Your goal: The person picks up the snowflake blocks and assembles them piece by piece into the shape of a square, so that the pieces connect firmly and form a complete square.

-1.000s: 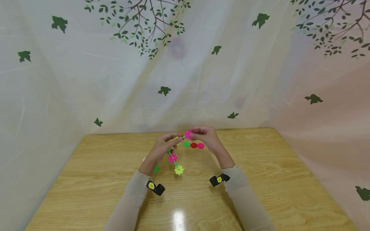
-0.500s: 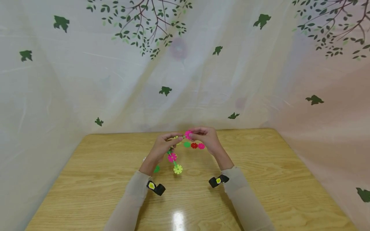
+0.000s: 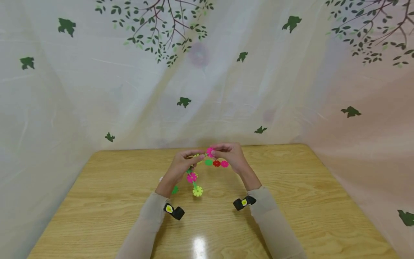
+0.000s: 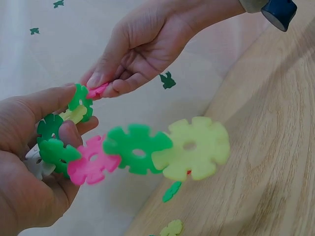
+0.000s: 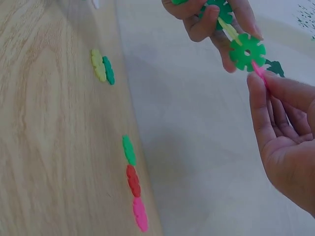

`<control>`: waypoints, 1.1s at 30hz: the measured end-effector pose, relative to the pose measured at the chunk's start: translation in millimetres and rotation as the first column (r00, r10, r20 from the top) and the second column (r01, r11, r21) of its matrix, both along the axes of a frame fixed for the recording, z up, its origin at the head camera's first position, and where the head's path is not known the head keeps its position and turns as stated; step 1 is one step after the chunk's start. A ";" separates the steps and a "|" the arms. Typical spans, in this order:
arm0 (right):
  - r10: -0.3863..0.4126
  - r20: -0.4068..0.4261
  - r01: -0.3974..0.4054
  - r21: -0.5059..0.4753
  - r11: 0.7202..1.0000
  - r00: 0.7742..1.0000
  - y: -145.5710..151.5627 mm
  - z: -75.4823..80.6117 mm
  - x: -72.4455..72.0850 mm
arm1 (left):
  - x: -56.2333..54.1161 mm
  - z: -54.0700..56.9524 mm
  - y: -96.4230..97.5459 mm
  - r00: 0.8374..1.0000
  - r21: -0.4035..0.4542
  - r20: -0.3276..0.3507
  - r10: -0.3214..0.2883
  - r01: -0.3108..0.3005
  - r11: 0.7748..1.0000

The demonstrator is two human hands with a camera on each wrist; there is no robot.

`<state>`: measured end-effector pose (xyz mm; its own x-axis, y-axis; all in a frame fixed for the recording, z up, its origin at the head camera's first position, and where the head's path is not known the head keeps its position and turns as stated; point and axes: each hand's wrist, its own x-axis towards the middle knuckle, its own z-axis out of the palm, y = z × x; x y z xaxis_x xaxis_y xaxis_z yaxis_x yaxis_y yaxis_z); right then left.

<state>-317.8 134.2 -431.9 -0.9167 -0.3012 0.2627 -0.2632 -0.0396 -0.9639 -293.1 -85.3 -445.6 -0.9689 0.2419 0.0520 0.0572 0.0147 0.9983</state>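
My left hand (image 3: 179, 166) holds a chain of slotted plastic flower discs (image 4: 132, 150), linked edge to edge. A free arm of pink, green and yellow discs sticks out past the thumb in the left wrist view, and a white disc (image 4: 37, 164) shows against the palm. Between thumb and fingers, my right hand (image 3: 233, 155) pinches a pink disc (image 5: 259, 72). That pink disc meets the slotted edge of a green disc (image 5: 247, 51) at the chain's far end. Both hands are raised above the table's far part, close together.
On the wooden table (image 3: 310, 201) a loose green disc (image 5: 129, 150), red disc (image 5: 133, 181) and pink disc (image 5: 140, 214) lie in a row near the far edge. A yellow disc (image 5: 98, 65) and a green one lie together. Behind hangs a printed curtain (image 3: 220, 108).
The hanging end of the chain, with its pink and yellow discs, has swung slightly left. Both hands stay in nearly the same place with the same grips.
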 end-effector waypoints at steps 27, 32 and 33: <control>-0.007 0.048 -0.002 0.191 0.982 0.999 3.3 0.0 -2.0 | 0.1 -13.6 2.5 0.983 -0.074 0.054 -0.173 0.177 0.981; -0.015 0.038 0.005 0.260 0.966 0.999 -0.8 -0.8 -2.8 | 0.4 -13.1 2.4 0.978 -0.063 0.075 -0.193 0.198 0.978; -0.013 0.035 0.003 0.273 0.962 0.999 -1.6 -0.8 -2.9 | -0.2 -13.5 2.4 0.978 -0.060 0.074 -0.194 0.198 0.978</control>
